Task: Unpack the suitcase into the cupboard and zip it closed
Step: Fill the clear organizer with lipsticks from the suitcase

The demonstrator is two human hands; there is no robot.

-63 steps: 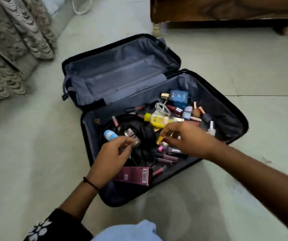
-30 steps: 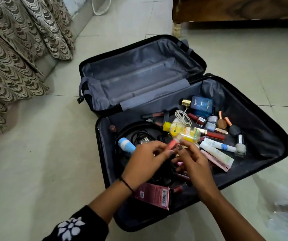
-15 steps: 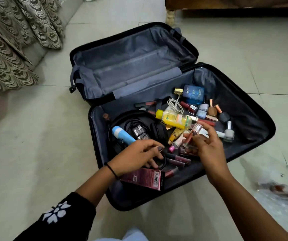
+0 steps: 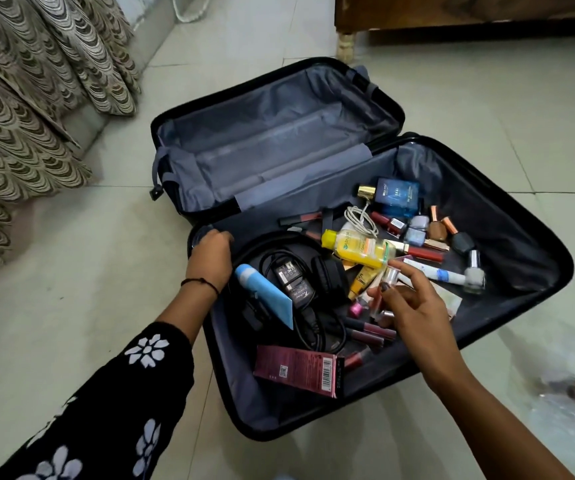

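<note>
Right hand [image 4: 414, 306] thumb and fingertips pinch a slim clear-capped gloss tube [image 4: 388, 280] just above the clutter, while the left hand [image 4: 210, 258] curls its fingers over the left rim of the open suitcase [image 4: 521, 247] lying flat on the tiled floor. Gathering the small tubes into one firm bunch before lifting looks wise, since loose ones could slip back among the yellow bottle [image 4: 362, 249], headphones [image 4: 327, 275] and tangled charger cable [image 4: 300, 282]. A blue tube [image 4: 265, 292], maroon box [image 4: 296, 370] and nail polishes [image 4: 417, 225] lie unpacked; curtain [image 4: 36, 98] far left, no cupboard in view.
</note>
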